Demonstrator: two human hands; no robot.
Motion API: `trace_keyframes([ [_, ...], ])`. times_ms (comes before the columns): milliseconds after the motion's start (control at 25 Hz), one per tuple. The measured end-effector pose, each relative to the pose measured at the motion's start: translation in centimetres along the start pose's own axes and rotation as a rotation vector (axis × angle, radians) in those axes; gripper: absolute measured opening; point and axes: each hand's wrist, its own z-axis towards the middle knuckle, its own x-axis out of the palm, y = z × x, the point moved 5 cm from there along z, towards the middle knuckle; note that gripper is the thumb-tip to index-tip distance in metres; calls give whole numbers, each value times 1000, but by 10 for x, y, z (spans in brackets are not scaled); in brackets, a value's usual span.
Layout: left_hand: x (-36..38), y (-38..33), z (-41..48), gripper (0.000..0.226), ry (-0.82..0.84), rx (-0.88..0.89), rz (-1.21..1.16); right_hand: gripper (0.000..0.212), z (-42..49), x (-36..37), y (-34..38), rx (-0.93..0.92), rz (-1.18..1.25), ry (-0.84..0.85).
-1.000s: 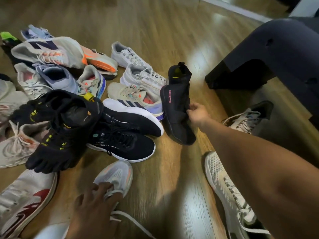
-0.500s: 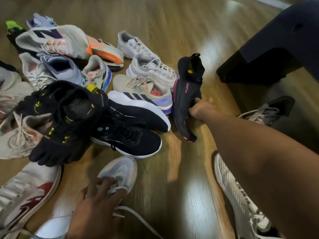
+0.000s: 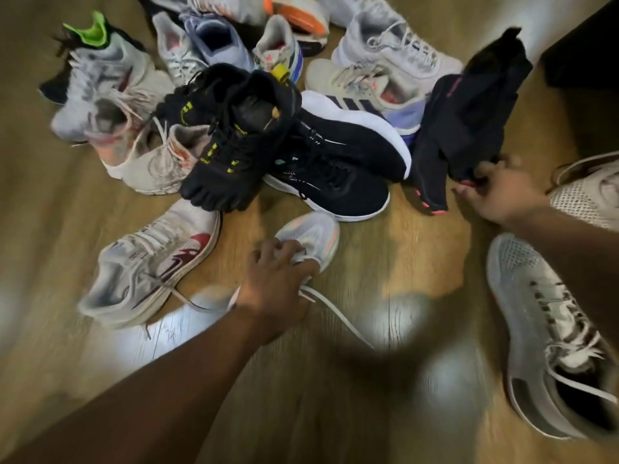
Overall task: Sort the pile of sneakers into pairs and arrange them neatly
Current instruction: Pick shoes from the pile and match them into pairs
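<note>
The fingers (image 3: 268, 254) of the left hand (image 3: 278, 286) curl over the laced top of a white sneaker (image 3: 313, 231) with orange trim, grasping it on the wooden floor (image 3: 385, 259). Its loose lace (image 3: 338, 318) trails out beside the wrist. Just beyond those fingertips, a black toe shoe (image 3: 234, 152) leans on 2 black sneakers (image 3: 338, 182). The right hand (image 3: 502, 195) pinches the lower edge of a black sock shoe (image 3: 469, 118) with pink trim, which rises above the fingers. A grey mesh sneaker (image 3: 542, 329) lies beside that forearm.

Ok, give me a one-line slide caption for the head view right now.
Left hand grips a white sneaker, right hand pinches a black shoe beside the unsorted pile.
</note>
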Motion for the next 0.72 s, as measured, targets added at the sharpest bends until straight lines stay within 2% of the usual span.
trace_keyframes([
  [80,-1,1,-1,49,-6,0,2,37,-27,-2,9,-80,50,-38],
  [120,0,1,-2,47,-7,7,0,37,-39,-6,11,-93,58,-46],
  [200,1,1,0,44,-31,18,-10,53,-56,-20,10,-61,79,-84],
  [280,2,2,1,42,-35,11,-21,58,-70,-30,28,-51,76,-116],
  [440,5,3,2,42,-36,24,-16,71,-80,-8,101,-286,-150,-6],
  [480,6,4,2,43,-41,23,-13,69,-72,-6,104,-286,-184,1],
  [640,9,9,0,47,-104,59,-38,66,-32,-34,82,-208,-417,-150],
  [720,8,9,-3,50,-151,90,-58,68,-12,-45,65,-92,-457,-59],
])
